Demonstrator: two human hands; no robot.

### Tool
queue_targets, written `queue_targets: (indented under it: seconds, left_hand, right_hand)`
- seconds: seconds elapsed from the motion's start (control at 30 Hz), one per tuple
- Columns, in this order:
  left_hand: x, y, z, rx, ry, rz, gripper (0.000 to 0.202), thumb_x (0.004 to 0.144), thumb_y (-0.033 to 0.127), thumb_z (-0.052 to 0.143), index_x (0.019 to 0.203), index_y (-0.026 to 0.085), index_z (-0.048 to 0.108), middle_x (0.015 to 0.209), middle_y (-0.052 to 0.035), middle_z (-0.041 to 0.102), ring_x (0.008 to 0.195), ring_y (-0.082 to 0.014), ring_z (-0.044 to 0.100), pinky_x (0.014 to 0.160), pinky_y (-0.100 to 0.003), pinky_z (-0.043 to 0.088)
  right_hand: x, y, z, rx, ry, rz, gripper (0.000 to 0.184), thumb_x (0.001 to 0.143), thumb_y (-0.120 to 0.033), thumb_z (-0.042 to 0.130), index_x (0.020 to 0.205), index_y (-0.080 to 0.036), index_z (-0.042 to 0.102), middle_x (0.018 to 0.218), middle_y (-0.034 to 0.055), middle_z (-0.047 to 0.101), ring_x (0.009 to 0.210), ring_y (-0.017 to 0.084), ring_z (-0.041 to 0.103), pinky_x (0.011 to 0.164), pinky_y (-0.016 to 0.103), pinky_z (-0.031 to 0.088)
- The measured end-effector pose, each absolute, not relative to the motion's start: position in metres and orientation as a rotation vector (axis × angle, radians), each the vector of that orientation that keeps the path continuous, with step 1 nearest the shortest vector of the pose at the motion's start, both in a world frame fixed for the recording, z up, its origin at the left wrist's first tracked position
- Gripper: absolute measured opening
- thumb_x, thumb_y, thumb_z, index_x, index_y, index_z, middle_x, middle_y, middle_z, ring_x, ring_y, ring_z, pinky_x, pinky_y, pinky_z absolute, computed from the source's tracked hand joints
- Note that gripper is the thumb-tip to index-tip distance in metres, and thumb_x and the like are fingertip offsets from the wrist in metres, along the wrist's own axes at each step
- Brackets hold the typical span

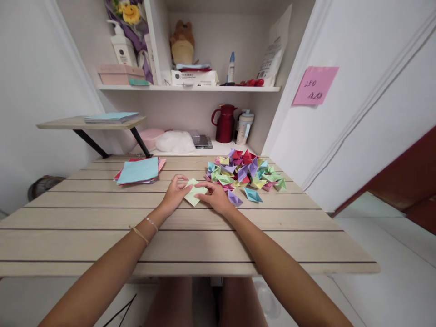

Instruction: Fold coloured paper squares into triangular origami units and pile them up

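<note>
Bracelets [139,234] circle our left wrist [157,217], at 8 o'clock from a pale green folded paper [193,195] centred over our slatted wooden desktop [190,231]. Our left hand [173,195] grips its 9 o'clock side, thumb on top; our right hand [216,197] grips its 3 o'clock side by thumb and fingers. Just past the latter, at 3 o'clock, we find a purple paper boat [235,199], then a blue paper boat [252,195]. Farther, a multicoloured paper-boat heap [242,173] lies at 2 o'clock, a coloured-paper stack [139,171] at 10. Beyond, at 1 o'clock, we note a dark red jug [225,125].
</note>
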State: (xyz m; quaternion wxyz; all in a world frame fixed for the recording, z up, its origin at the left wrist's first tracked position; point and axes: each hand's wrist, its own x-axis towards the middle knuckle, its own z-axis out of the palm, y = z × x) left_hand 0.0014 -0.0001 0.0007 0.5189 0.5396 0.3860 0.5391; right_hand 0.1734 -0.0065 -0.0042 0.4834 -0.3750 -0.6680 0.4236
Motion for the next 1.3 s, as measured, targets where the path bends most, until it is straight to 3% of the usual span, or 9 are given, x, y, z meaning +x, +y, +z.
queue_targets:
  seconds: [0.23, 0.37, 0.47, 0.6, 0.7, 0.87, 1.07, 1.17, 1.3]
  left_hand:
    - [0.0008, 0.001, 0.004, 1.391, 1.036, 1.343, 0.035, 0.059, 0.038, 0.075, 0.081, 0.015, 0.06, 0.083, -0.0057, 0.068, 0.077, -0.0175, 0.063, 0.072, -0.029, 0.048]
    - [0.0029, -0.0036, 0.0064, 1.435, 1.001, 1.26, 0.046, 0.05, 0.033, 0.081, 0.089, 0.014, 0.067, 0.099, -0.0092, 0.068, 0.085, -0.02, 0.063, 0.08, -0.032, 0.047]
    - [0.0027, -0.0034, 0.0056, 1.485, 1.009, 1.216, 0.046, 0.054, 0.035, 0.079, 0.094, 0.014, 0.068, 0.092, -0.0083, 0.07, 0.077, -0.0179, 0.063, 0.073, -0.03, 0.049]
    - [0.0014, -0.0001, 0.0026, 1.549, 1.041, 1.183, 0.032, 0.068, 0.043, 0.068, 0.079, 0.013, 0.071, 0.066, -0.0059, 0.068, 0.059, -0.0144, 0.059, 0.061, -0.026, 0.048]
    - [0.0014, -0.0002, 0.0026, 1.573, 1.046, 1.171, 0.035, 0.075, 0.047, 0.059, 0.071, 0.013, 0.07, 0.062, -0.0071, 0.066, 0.058, -0.0146, 0.058, 0.059, -0.025, 0.046]
    - [0.0017, -0.0037, 0.006, 1.617, 1.086, 1.228, 0.034, 0.072, 0.046, 0.062, 0.058, 0.016, 0.066, 0.052, -0.0031, 0.059, 0.053, -0.0133, 0.052, 0.055, -0.024, 0.042]
    - [-0.001, -0.001, 0.0046, 1.584, 1.096, 1.324, 0.032, 0.062, 0.037, 0.074, 0.085, 0.016, 0.068, 0.058, 0.0016, 0.06, 0.05, -0.0101, 0.049, 0.051, -0.022, 0.038]
    - [-0.0036, 0.0009, 0.0036, 1.624, 1.135, 1.28, 0.028, 0.065, 0.04, 0.07, 0.078, 0.015, 0.069, 0.059, -0.0011, 0.063, 0.048, -0.0111, 0.052, 0.05, -0.023, 0.04]
    - [-0.0054, 0.002, 0.0021, 1.575, 1.138, 1.185, 0.03, 0.067, 0.043, 0.068, 0.072, 0.014, 0.067, 0.061, -0.0047, 0.067, 0.043, -0.012, 0.055, 0.046, -0.024, 0.043]
  right_hand:
    - [0.1733, -0.0079, -0.0004, -0.935, -1.595, 0.895, 0.036, 0.069, -0.033, 0.067, 0.103, -0.021, 0.067, 0.094, 0.0047, 0.066, 0.065, 0.014, 0.052, 0.066, 0.028, 0.043]
    - [0.1762, -0.0046, -0.0009, -0.952, -1.557, 0.752, 0.018, 0.074, -0.032, 0.063, 0.087, -0.022, 0.071, 0.091, 0.0052, 0.065, 0.085, 0.019, 0.057, 0.076, 0.03, 0.042]
    - [0.1773, -0.0029, -0.001, -0.94, -1.559, 0.697, 0.014, 0.075, -0.033, 0.061, 0.079, -0.022, 0.07, 0.086, 0.0049, 0.062, 0.093, 0.021, 0.056, 0.076, 0.029, 0.042]
    - [0.1769, -0.0021, -0.002, -0.988, -1.537, 0.684, 0.016, 0.075, -0.035, 0.061, 0.079, -0.021, 0.067, 0.087, 0.0042, 0.059, 0.073, 0.016, 0.054, 0.068, 0.028, 0.043]
    - [0.1764, -0.0007, -0.0039, -0.981, -1.499, 0.721, 0.016, 0.076, -0.034, 0.059, 0.082, -0.02, 0.064, 0.091, 0.005, 0.057, 0.062, 0.013, 0.052, 0.063, 0.028, 0.044]
    - [0.176, 0.0007, -0.0055, -0.937, -1.453, 0.855, 0.019, 0.077, -0.035, 0.056, 0.088, -0.02, 0.061, 0.087, 0.0055, 0.059, 0.062, 0.016, 0.054, 0.059, 0.03, 0.045]
    - [0.1757, -0.0025, -0.0062, -0.919, -1.507, 0.92, 0.028, 0.083, -0.037, 0.047, 0.106, -0.02, 0.05, 0.052, -0.0051, 0.05, 0.05, 0.015, 0.052, 0.057, 0.028, 0.042]
    - [0.1738, -0.0041, -0.0074, -0.94, -1.538, 0.903, 0.029, 0.086, -0.038, 0.041, 0.107, -0.02, 0.046, 0.048, -0.0062, 0.051, 0.048, 0.015, 0.052, 0.059, 0.028, 0.043]
    - [0.1722, -0.0057, -0.0075, -0.994, -1.517, 0.953, 0.029, 0.083, -0.047, 0.044, 0.095, -0.021, 0.049, 0.046, -0.006, 0.052, 0.039, 0.014, 0.05, 0.045, 0.025, 0.039]
